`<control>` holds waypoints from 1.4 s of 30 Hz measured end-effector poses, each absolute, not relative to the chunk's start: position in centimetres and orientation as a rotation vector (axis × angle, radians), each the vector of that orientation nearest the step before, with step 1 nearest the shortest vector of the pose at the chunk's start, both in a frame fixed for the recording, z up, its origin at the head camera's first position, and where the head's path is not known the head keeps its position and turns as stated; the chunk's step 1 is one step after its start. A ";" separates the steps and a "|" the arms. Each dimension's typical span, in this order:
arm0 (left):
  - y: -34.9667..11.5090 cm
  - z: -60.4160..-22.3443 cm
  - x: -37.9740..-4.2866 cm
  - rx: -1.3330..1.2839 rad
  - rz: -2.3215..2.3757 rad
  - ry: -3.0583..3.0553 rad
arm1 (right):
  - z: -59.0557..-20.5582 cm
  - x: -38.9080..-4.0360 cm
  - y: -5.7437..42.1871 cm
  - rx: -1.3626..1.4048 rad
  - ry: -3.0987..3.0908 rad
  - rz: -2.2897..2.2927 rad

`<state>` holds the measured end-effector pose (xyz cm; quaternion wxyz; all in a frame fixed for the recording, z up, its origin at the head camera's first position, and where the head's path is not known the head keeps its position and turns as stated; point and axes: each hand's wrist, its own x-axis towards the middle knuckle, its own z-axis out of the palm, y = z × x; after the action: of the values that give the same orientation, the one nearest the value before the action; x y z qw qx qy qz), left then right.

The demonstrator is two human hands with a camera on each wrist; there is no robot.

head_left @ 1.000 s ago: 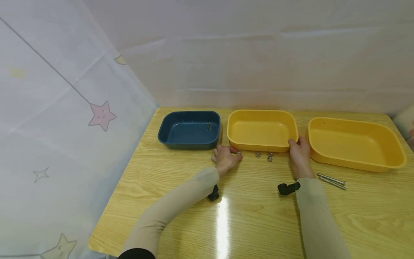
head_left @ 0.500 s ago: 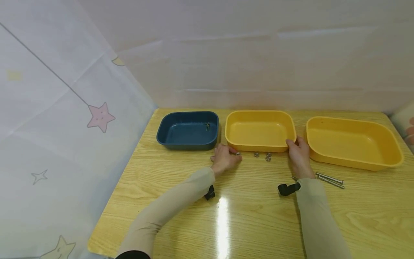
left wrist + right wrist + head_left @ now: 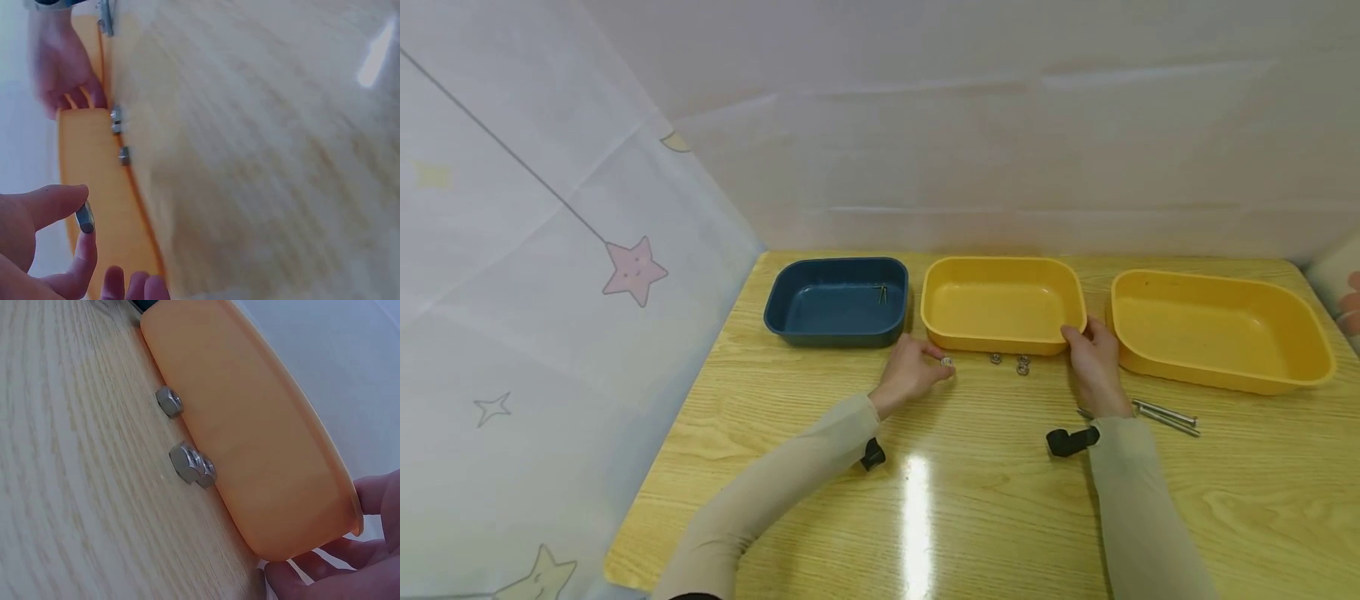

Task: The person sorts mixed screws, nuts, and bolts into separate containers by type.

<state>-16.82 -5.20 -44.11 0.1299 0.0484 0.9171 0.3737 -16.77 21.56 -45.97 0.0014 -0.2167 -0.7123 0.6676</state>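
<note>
My left hand (image 3: 912, 371) pinches a steel hex nut (image 3: 85, 217) between thumb and index finger, just in front of the middle yellow bin (image 3: 1000, 344). In the left wrist view the other fingers extend beside it. My right hand (image 3: 1095, 358) grips that bin's right front corner, with the thumb at the front rim and fingers beneath and behind the corner in the right wrist view. Along the bin's front wall (image 3: 256, 425) lie more nuts: a single nut (image 3: 169, 402) and, to its right, a pair of nuts (image 3: 187, 462) close together.
To the left stands a blue bin (image 3: 835, 340) holding a few small screws (image 3: 882, 293). A larger yellow bin (image 3: 1225, 379) is at the right, with several long bolts (image 3: 1168, 415) in front of it. A cloth-covered wall (image 3: 925, 167) rises behind the table.
My left hand has drawn slightly left and toward me, bringing the pinched nut away from the bin's front. The right hand keeps its grip on the corner.
</note>
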 end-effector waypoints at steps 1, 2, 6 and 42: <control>-5.2 -43.8 -16.7 0.147 1.071 2.674 | -46.0 -16.7 21.6 -0.677 -2.236 2.099; -5.2 -43.6 -16.7 0.155 1.059 2.684 | -46.0 -16.7 21.6 -0.674 -2.239 2.100; -5.2 -42.4 -16.4 0.199 1.046 2.736 | -46.0 -16.5 21.6 -0.671 -2.246 2.107; -3.5 -41.1 -19.1 0.186 1.243 2.826 | -46.2 -15.6 21.3 -0.683 -2.248 2.098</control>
<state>-19.15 -3.50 -41.12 0.0245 0.0602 0.9134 0.4017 -15.58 21.27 -46.17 -0.0041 -0.2168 -0.7137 0.6661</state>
